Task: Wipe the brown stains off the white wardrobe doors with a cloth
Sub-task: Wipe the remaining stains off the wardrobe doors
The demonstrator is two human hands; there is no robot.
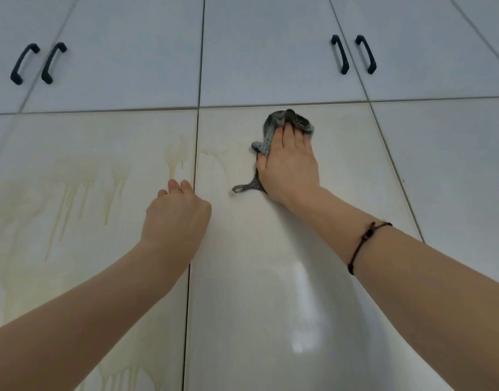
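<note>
Cloth (273, 122): grey, dotted mesh, bunched up on the right door (270, 292), just under its top edge. Long axis runs roughly up-down the door, tilted: the bunched end points up and the thin loop tail points down-left, out past the heel of the hand.

Right grip (290, 165): palm flat on the cloth, fingers straight and close together, pointing up the door. It presses rather than clamps, nothing curled round the cloth. A bit of cloth sticks out on the thumb side. Forearm comes in from lower right, stretched out, with a dark cord bracelet (364, 244) at the wrist.

Left grip (177, 215): holds nothing, back of hand to camera, fingers loosely bent with tips at the left door (73, 142), just left of the seam between doors. Can't tell how hard it bears on it. Forearm comes in from lower left.

Stains (67, 198): brown drip runs down the left door, more near the seam above the left grip, and a faint patch on the right door just left of the cloth.

Black handles (340, 53) sit in pairs on the upper doors.
</note>
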